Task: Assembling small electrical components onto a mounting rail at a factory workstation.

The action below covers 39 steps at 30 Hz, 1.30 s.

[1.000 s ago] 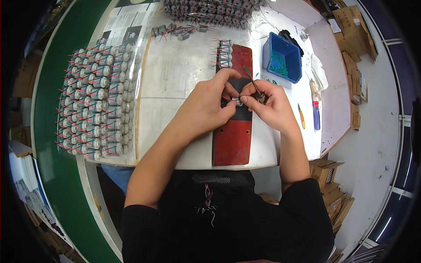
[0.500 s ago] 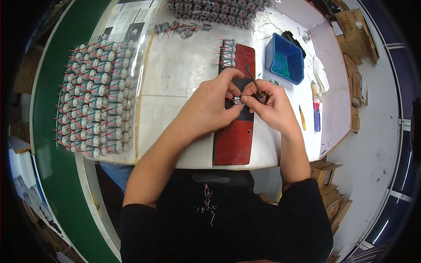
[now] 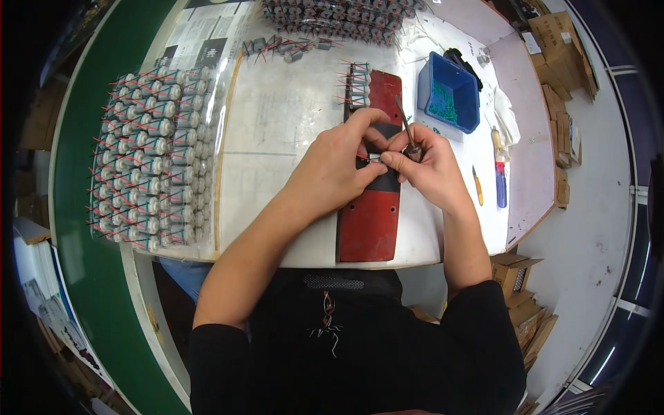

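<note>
My left hand point(image 3: 333, 169) and my right hand point(image 3: 423, 166) meet above a long red board point(image 3: 370, 218) lying on the white table. Between the fingertips of both hands sits a small silver motor point(image 3: 374, 158) with thin red wires. My right hand also grips a slim tool point(image 3: 407, 128) with a dark handle that points away from me. At the far end of the red board stands a short row of small motors point(image 3: 357, 84).
A clear tray point(image 3: 149, 159) packed with several rows of small motors lies at the left. More motors point(image 3: 339, 14) fill the table's far edge. A blue bin point(image 3: 449, 93) stands at the right, with a blue-handled tool point(image 3: 500, 183) and cardboard boxes point(image 3: 560, 48) beyond.
Both hands stay together over the red board; the fingers have shifted slightly on the small motor.
</note>
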### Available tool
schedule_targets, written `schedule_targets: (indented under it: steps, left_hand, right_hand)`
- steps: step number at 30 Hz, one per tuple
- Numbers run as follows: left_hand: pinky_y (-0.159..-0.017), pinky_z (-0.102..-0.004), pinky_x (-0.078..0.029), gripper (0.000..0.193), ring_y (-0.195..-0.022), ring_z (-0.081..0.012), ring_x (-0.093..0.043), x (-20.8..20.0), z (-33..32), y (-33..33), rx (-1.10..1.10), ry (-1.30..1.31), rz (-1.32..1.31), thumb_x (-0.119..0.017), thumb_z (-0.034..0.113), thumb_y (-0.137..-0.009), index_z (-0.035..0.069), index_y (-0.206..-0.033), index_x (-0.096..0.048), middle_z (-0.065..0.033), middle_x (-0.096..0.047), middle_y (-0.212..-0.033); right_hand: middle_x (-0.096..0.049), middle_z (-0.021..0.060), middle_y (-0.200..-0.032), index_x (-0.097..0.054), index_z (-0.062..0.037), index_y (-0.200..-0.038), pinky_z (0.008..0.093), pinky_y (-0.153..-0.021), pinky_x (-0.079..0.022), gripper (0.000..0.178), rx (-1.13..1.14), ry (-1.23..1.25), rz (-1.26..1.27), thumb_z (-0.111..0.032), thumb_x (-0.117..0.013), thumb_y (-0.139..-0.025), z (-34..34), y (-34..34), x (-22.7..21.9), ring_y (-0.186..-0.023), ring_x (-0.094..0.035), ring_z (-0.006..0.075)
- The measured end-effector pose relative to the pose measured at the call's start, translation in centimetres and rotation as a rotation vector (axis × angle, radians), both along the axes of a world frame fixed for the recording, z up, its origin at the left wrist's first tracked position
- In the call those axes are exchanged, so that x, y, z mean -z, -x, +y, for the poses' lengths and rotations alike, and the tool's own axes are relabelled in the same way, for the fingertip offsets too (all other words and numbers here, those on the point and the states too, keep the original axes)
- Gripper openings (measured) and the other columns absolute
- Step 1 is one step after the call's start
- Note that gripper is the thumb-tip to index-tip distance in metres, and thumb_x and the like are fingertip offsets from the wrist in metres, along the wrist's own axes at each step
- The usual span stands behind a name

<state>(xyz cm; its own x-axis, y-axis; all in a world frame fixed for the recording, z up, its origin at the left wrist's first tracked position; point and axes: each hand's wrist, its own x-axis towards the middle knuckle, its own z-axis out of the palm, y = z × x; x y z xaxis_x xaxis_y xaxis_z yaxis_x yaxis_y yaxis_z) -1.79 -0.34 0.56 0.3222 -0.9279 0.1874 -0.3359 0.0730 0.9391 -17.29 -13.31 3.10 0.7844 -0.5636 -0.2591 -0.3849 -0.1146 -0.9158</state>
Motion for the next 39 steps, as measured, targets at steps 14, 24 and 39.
schedule_targets:
  steps: [14,24,39]
  left_hand:
    - [-0.081,-0.0399,-0.057,0.056,-0.088,-0.0341,-0.073,-0.3,-0.1,-0.4,0.049,-0.042,0.089,-0.078,0.003,-0.079,0.003,-0.129,-0.051,-0.015,-0.074,-0.091]
    - [-0.082,-0.0397,-0.058,0.052,-0.089,-0.034,-0.074,-0.6,-0.1,-0.5,0.077,-0.06,0.104,-0.077,0.001,-0.079,0.002,-0.124,-0.051,-0.0162,-0.072,-0.089]
    - [-0.079,-0.0309,-0.056,0.048,-0.085,-0.0185,-0.071,-0.5,-0.3,-0.6,0.089,-0.094,0.084,-0.079,0.002,-0.08,0.004,-0.123,-0.056,-0.0084,-0.068,-0.087]
  right_hand:
    - [-0.065,0.0049,-0.074,-0.065,0.0006,-0.086,0.03,-0.061,-0.047,0.026,-0.155,0.405,-0.055,-0.021,-0.068,-0.1,-1.6,2.0,-2.0,-0.065,-0.06,0.015]
    - [-0.064,0.0178,-0.066,-0.062,-0.0013,-0.076,0.0485,-0.06,-0.049,0.047,-0.486,0.918,0.336,-0.039,-0.058,-0.103,-2.7,0.9,-2.0,-0.064,-0.063,0.0402]
    - [-0.065,0.0182,-0.063,-0.063,-0.0024,-0.081,0.0492,-0.056,-0.051,0.051,-0.53,1.054,0.391,-0.046,-0.053,-0.105,-2.4,0.9,-0.6,-0.062,-0.067,0.0397]
